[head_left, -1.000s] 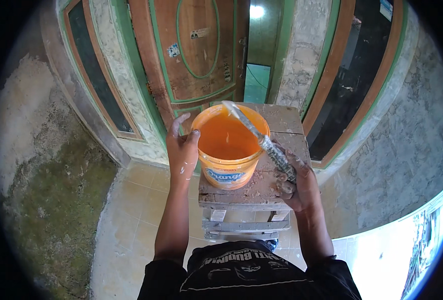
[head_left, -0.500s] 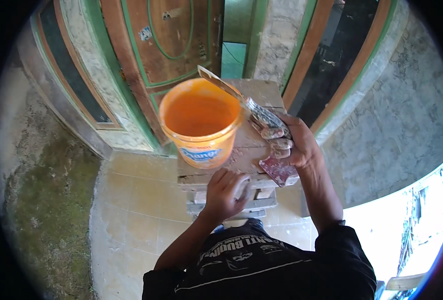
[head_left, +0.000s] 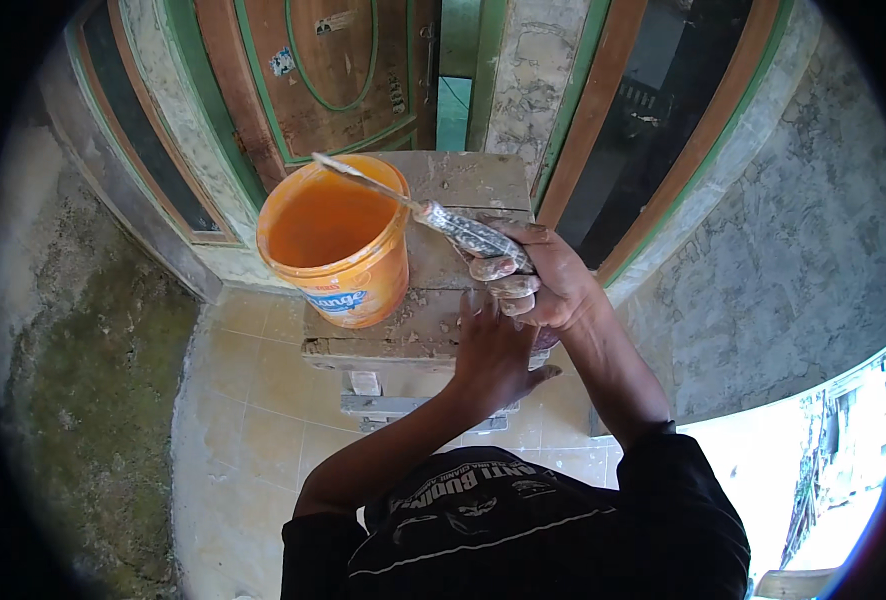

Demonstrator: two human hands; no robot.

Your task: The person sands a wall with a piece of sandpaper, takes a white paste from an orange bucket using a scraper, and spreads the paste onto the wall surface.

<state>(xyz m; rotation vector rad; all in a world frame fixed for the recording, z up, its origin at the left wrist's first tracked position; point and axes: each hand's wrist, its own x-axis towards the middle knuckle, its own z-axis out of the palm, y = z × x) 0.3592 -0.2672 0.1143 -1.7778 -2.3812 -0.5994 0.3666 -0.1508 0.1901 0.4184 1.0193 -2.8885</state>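
My right hand point(head_left: 538, 275) is wrapped round the speckled handle of a putty knife point(head_left: 478, 238). Its thin, smeared blade reaches left over the rim of an orange plastic bucket point(head_left: 378, 285). My left hand point(head_left: 498, 350) is open just below the right, fingers stretched forward and thumb out to the side. Between my hands, a flat maroon piece point(head_left: 547, 338) shows only a small edge; the left hand covers most of it, and I cannot tell whether it is touched. The bucket stands upright on a worn wooden bench point(head_left: 463, 185), its inside coated in orange.
Dried crumbs lie on the bench planks. Ahead are a brown door point(head_left: 313, 80) with green trim and a dark window point(head_left: 653, 120). A grey plastered wall point(head_left: 763, 230) curves along the right. Below is a tiled floor point(head_left: 263, 370), with mossy ground point(head_left: 93, 420) at far left.
My left hand has moved right and forward, unfolding from a loose curl, and now covers most of the maroon piece. The view has shifted, so bench and bucket sit further left.
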